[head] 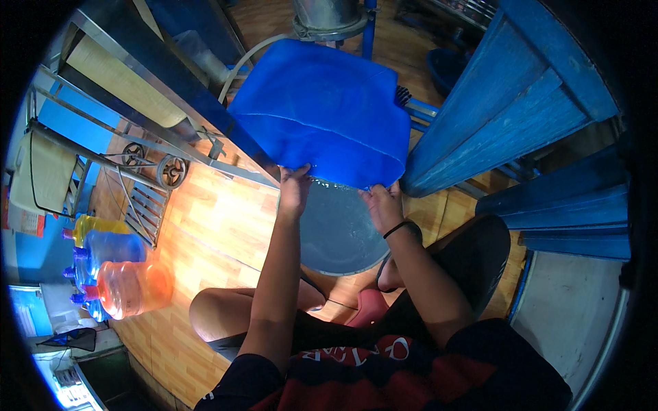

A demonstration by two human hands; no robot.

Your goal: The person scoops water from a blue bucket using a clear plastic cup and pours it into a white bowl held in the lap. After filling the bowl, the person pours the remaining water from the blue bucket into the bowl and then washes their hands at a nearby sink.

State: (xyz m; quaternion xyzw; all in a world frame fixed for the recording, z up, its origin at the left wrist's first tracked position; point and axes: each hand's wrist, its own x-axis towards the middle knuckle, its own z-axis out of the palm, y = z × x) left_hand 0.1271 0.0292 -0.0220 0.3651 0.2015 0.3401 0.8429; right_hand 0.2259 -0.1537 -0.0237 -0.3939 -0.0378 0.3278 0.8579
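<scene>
A large blue sheet (318, 103), cloth or pliable plastic, spreads out in front of me with a pale seam-like line across it. My left hand (294, 189) pinches its near edge on the left, thumb on top. On the right, my right hand (383, 204) grips the same edge and wears a dark band at the wrist. Below the edge stands a round grey basin (336, 246), its far part hidden by the sheet. Small white bits show along the sheet's edge and inside the basin.
A metal vessel (329, 18) stands beyond the sheet. Blue panels (504, 108) rise at the right, and a metal-edged frame (169, 67) slants in at the left. Several large water bottles (128, 290) lie near a hand trolley (149, 205) on the tiled floor (221, 226).
</scene>
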